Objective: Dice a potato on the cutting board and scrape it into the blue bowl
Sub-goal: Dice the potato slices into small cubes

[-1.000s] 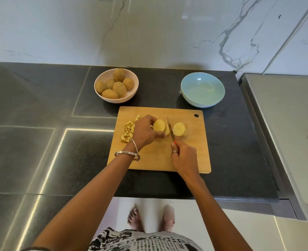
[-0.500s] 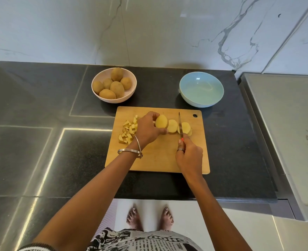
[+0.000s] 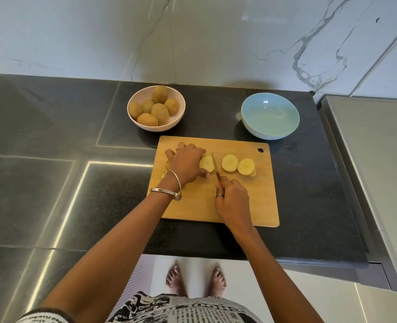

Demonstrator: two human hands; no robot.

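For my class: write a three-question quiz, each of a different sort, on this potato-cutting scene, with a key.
1. True or false: the blue bowl already holds potato pieces.
2. Which hand grips the knife? A) left B) right
3. Fill in: the whole potatoes sit in the ___ bowl.

Key:
1. False; nothing shows in it.
2. B; the right hand grips it, while the left hand holds the potato piece on the cutting board.
3. Pink.

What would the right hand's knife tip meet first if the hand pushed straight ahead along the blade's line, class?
Only bare cutting board at first, it seems. The right hand aims the knife between the held potato and the slices. Depth is uncertain.
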